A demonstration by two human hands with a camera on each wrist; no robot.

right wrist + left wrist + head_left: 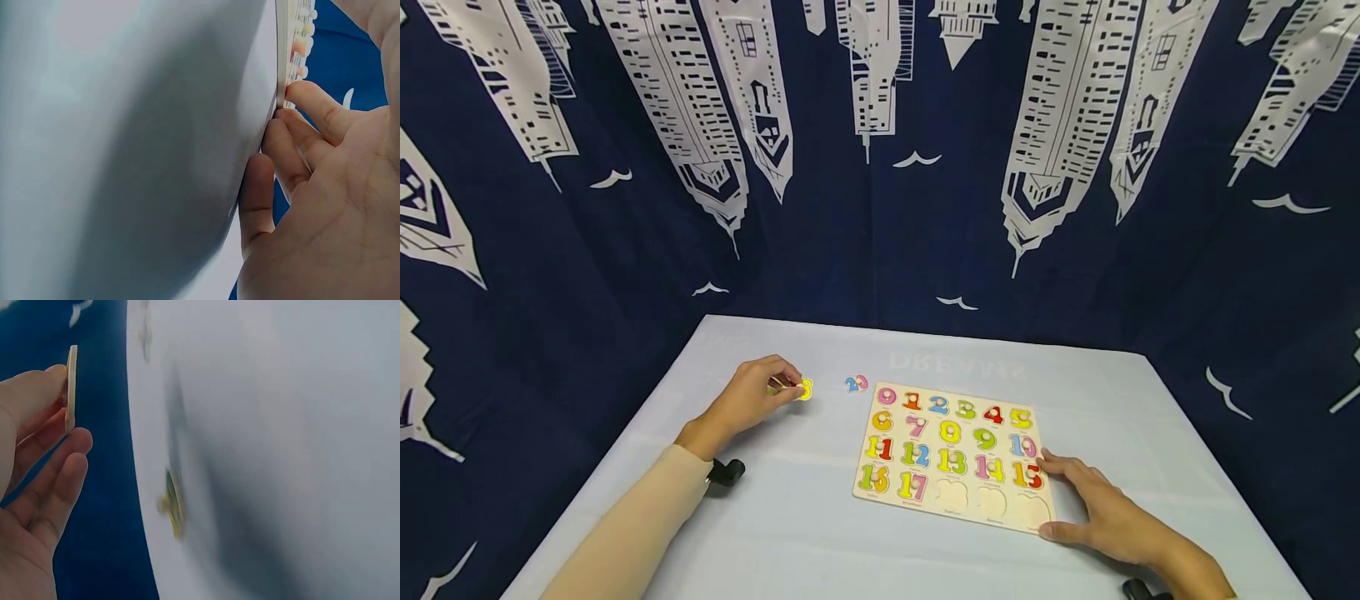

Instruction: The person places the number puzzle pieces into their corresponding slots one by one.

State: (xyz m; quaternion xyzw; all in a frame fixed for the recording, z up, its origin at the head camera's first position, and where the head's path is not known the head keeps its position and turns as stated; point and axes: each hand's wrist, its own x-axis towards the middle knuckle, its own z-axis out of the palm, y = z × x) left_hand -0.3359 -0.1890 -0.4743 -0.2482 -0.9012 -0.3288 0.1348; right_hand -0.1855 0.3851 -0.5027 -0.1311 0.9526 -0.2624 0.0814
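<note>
Between thumb and fingers my left hand (pixel 752 392) pinches a yellow number piece (pixel 807 389), above the table's left side. In the left wrist view this thin wooden piece (pixel 71 387) shows edge-on, so its full number cannot be read. Below it, a green and yellow knobbed piece (pixel 174 503) lies on the table. My right hand (pixel 1105 512) rests at the right edge of the wooden number puzzle board (pixel 925 506), thumb by the near corner and fingertips touching its side. Numbers 0 to 17 sit in the board; three recesses in the bottom row show bare wood.
A blue and pink 20 piece (pixel 857 383) lies just left of the board's far corner. The white table (pixel 775 517) meets a dark blue curtain (pixel 872 250) printed with white buildings along its far edge.
</note>
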